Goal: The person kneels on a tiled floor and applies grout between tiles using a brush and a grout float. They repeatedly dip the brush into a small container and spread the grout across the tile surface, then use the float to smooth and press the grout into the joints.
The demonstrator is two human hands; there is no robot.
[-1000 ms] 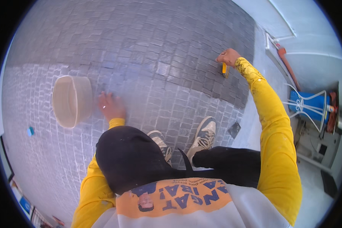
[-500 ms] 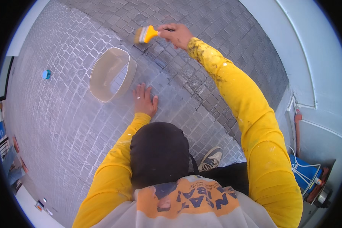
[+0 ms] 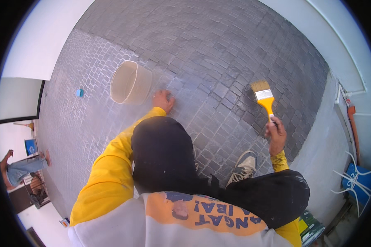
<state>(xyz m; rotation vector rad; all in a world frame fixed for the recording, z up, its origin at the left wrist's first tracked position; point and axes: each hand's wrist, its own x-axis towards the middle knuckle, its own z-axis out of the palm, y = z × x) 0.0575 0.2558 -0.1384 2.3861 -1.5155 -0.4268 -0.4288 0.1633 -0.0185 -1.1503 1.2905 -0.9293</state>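
My right hand [image 3: 277,133] is closed round the handle of a wide paintbrush [image 3: 265,101] with a yellow handle, a metal band and tan bristles pointing away from me. The brush is over the darker paving, out to the right of my shoes. My left hand [image 3: 163,101] rests on the paving stones with its fingers out, holding nothing. Just left of it stands a beige plastic tub [image 3: 120,84]; its bottom is mostly hidden by the near wall. Darker, damp-looking stones [image 3: 235,101] lie between the two hands and beyond.
A small blue scrub brush [image 3: 79,93] lies on the floor at the left. A white wall with pipes [image 3: 352,123] bounds the right side, with a blue object behind white scrolled metal [image 3: 354,181]. At the far left, another person [image 3: 24,169] stands near a blue container [image 3: 30,146].
My right hand has swung the paintbrush back toward me and to the right, from beyond the tub. My left hand stays down near the tub. The view has shifted, and my right knee now shows.
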